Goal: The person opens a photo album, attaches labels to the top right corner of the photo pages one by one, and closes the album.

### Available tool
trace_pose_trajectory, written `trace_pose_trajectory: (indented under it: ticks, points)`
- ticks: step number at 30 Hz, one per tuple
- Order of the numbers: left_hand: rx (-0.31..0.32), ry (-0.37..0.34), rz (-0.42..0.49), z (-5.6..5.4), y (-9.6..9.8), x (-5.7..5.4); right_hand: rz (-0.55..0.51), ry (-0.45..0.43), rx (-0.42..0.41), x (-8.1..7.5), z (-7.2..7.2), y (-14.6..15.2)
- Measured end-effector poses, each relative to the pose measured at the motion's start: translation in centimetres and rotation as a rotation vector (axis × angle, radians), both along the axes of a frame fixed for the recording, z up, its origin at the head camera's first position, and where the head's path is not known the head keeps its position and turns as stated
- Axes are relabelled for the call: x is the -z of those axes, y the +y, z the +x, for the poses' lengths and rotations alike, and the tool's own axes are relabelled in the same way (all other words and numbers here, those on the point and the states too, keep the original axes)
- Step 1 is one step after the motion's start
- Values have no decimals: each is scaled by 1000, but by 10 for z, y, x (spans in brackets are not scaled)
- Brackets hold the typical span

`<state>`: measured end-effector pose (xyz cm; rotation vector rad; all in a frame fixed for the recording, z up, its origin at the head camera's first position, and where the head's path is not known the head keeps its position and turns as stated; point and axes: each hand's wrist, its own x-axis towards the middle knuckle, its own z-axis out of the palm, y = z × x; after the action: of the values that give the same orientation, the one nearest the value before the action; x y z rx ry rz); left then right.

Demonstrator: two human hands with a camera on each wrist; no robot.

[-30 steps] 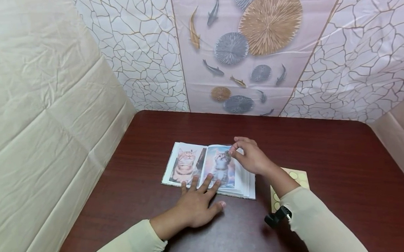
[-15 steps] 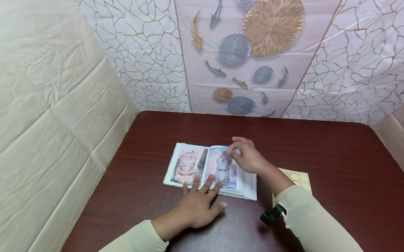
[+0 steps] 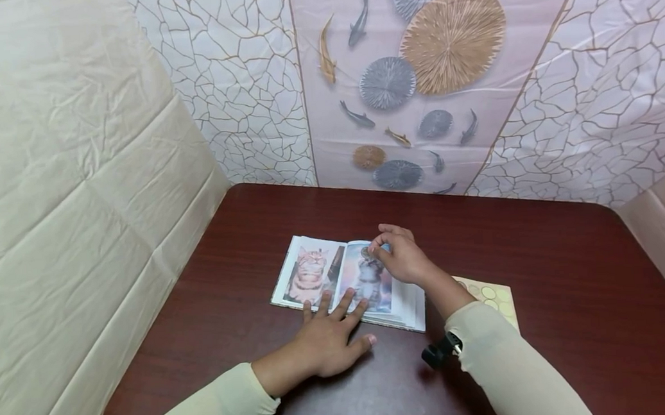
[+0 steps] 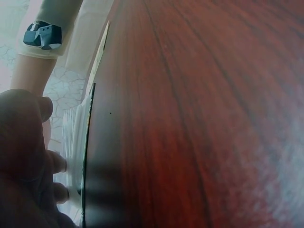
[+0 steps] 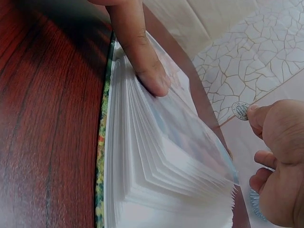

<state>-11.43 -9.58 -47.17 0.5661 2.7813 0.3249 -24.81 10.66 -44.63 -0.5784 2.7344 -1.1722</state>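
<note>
A photo album (image 3: 407, 303) lies spread on the table, with a ginger cat picture (image 3: 309, 274) on its left page and a grey kitten picture (image 3: 371, 288) on its right. My left hand (image 3: 334, 345) has its fingers spread over the album's near edge; in the right wrist view one of its fingers (image 5: 142, 57) presses the page. Above the top of the kitten picture, my right hand (image 3: 403, 257) pinches a small round sticker between thumb and forefinger. The right wrist view shows this sticker (image 5: 241, 110) edge-held, grey with dark printing, apart from the page.
A pale yellow sheet of round stickers (image 3: 497, 295) lies right of the album, partly hidden beneath the right forearm. The dark red wooden table (image 3: 574, 268) reaches back to a patterned wall hanging (image 3: 443, 45). Cream cloth (image 3: 65, 187) hangs along the left side.
My right hand has shifted a little to the left over the kitten picture, carrying the round sticker. More of the sticker sheet's right part shows. The left hand has stayed on the album.
</note>
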Motion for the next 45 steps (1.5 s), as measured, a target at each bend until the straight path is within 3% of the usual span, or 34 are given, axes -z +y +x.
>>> trace_pose_trajectory:
  ticks: [20,45]
  points:
    - [6,12,-10,0,0,-1,42,12,44,6,-10,-18]
    - [2,23,-34,1,-1,4,61,98,10,10,-20,-36]
